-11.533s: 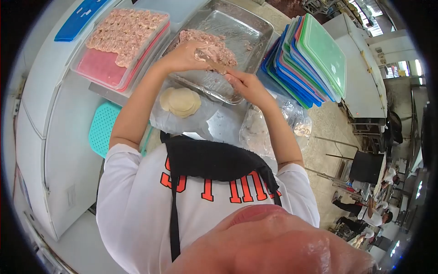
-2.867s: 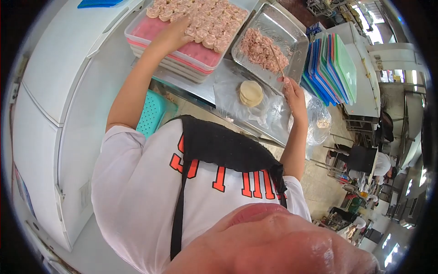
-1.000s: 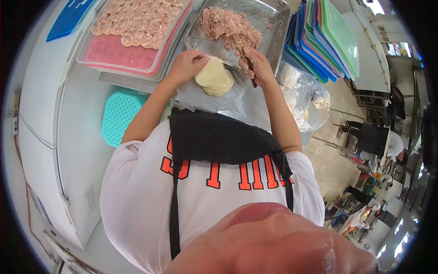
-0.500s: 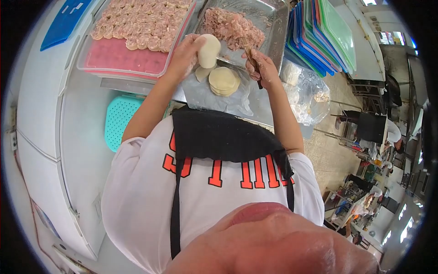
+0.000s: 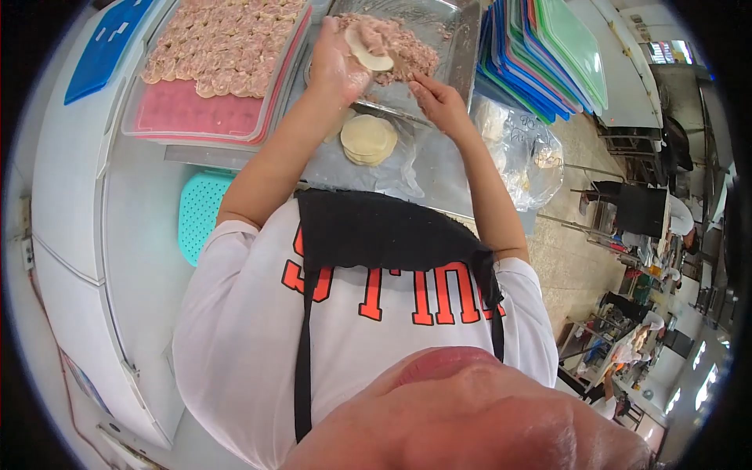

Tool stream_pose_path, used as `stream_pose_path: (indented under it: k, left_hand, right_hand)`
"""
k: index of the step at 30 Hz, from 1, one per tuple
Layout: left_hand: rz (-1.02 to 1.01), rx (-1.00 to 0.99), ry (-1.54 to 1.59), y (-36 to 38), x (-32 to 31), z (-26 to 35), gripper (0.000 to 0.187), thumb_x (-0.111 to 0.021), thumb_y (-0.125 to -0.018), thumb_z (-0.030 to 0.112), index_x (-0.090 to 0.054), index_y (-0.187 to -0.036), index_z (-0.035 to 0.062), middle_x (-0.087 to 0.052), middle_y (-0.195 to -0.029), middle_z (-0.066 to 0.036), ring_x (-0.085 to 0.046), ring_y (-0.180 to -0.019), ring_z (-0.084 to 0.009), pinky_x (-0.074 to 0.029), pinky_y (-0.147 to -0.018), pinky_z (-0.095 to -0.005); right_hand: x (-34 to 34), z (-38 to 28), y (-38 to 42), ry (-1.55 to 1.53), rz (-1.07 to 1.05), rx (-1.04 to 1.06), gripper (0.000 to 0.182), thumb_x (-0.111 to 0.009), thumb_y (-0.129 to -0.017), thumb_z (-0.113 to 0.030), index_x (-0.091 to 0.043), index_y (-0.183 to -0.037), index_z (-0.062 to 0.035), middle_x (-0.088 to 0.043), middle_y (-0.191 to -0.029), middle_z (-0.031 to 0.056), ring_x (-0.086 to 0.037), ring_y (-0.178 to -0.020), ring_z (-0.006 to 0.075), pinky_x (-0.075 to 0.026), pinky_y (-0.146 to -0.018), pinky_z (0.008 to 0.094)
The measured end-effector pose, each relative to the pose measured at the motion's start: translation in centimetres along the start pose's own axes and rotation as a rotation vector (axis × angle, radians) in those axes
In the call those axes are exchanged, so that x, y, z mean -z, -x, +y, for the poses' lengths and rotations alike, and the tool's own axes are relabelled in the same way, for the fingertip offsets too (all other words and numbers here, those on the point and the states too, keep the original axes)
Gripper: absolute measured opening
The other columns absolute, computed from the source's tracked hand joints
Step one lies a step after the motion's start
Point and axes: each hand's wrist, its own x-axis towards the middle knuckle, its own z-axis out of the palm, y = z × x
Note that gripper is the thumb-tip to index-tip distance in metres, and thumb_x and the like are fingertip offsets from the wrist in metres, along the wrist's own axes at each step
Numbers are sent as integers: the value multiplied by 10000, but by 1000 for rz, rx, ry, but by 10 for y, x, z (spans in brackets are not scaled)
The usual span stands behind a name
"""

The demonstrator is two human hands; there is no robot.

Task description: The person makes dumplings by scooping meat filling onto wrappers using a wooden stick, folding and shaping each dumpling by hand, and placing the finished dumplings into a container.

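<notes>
My left hand (image 5: 338, 69) holds a round pale dough wrapper (image 5: 368, 56) over the metal tray, where it overlaps the ground meat (image 5: 415, 53) in this view. My right hand (image 5: 441, 103) is closed on a slim spreading tool (image 5: 403, 69), its tip close to the wrapper and the meat; most of its handle is hidden by the fingers. Below the hands, a stack of round wrappers (image 5: 368, 138) lies on a clear plastic sheet (image 5: 392, 176). The metal tray (image 5: 462, 47) stands beyond my hands.
On the left, a plastic tub (image 5: 196, 117) holds rows of filled pieces. Coloured lids (image 5: 540, 59) stand stacked on the right, beside a clear bag (image 5: 529, 157) with pale contents. A turquoise perforated basket (image 5: 202, 211) sits lower left. Another person (image 5: 680, 219) is at the far right.
My left hand has moved up with the wrapper, from above the stack to over the tray. My right hand has shifted slightly left, bringing the tool close to the wrapper.
</notes>
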Motion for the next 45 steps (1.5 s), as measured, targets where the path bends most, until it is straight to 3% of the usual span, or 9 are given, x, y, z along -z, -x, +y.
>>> stream_pose_path:
  k: [5, 8, 16, 22, 24, 30, 33, 37, 45]
  left_hand:
    - [153, -70, 20, -30, 54, -9, 681, -264, -958, 567, -474, -1132, -57, -573, -1034, -241, -536, -1019, -362, -391, -986, -512]
    - [116, 8, -59, -3, 12, -14, 791, -326, -907, 638, -394, -1260, -67, -457, -1290, -265, -399, -1241, -431, -276, -1071, -566]
    - [218, -51, -28, -18, 8, -20, 613, -558, -865, 492, -522, -1129, -60, -554, -1132, -256, -531, -1071, -406, -406, -978, -529]
    - [-127, 10, -148, -7, 13, -10, 488, -639, -840, 257, -489, -1192, -44, -567, -1125, -200, -552, -1059, -343, -437, -957, -479]
    - [-179, 10, -433, 4, 0, -12, 505, -652, -830, 212, -472, -1245, -13, -569, -1134, -170, -551, -1073, -309, -432, -968, -445]
    - [-328, -387, -1483, 3, -6, -14, 644, -727, -774, 179, -446, -1350, 111, -555, -1203, -91, -520, -1118, -171, -421, -955, -307]
    - [-469, -167, -1548, 4, -13, -11, 569, -725, -773, 177, -511, -1294, 97, -527, -1264, -93, -480, -1171, -173, -391, -993, -333]
    - [-403, 15, -1722, 2, -13, -8, 448, -718, -767, 194, -579, -1174, 66, -628, -1047, -67, -581, -960, -151, -464, -830, -307]
    - [-63, -27, -1599, -23, 10, -20, 463, -737, -741, 290, -598, -1087, 16, -666, -899, -48, -619, -783, -132, -496, -682, -282]
  right_hand:
    - [22, -52, 18, 929, -1, 240, 296, -544, -920, -221, -585, -1168, -63, -616, -817, 216, -610, -808, 397, -481, -689, 454]
    - [12, -30, 9, 876, 13, 339, 270, -542, -912, -211, -585, -1134, -64, -621, -835, 203, -605, -785, 395, -483, -683, 465]
    - [26, -52, 6, 925, -45, 428, 219, -529, -918, -207, -597, -1078, -74, -619, -879, 192, -605, -795, 396, -489, -683, 452]
    - [79, -35, -16, 402, -93, 455, 302, -497, -968, -277, -629, -1095, -37, -547, -668, 33, -574, -615, 187, -470, -567, 345]
    - [89, -31, -19, 205, -204, -3, 349, -460, -991, -310, -643, -1059, -21, -470, -609, -29, -433, -528, 67, -374, -475, 243]
    - [94, -39, -8, -15, -468, -101, 330, -485, -983, -309, -648, -1092, -44, -432, -577, -45, -360, -495, 35, -300, -454, 203]
    - [97, -32, -6, 177, -422, 117, 330, -535, -951, -269, -633, -1123, -5, -620, -736, 67, -564, -676, 137, -470, -633, 287]
    - [90, -8, -12, 230, -406, 241, 356, -541, -960, -285, -609, -1182, -15, -482, -630, -30, -402, -594, 52, -355, -522, 216]
    - [81, -21, -9, 742, 26, 550, 279, -554, -913, -260, -610, -1156, -134, -637, -955, 150, -620, -842, 339, -493, -705, 393]
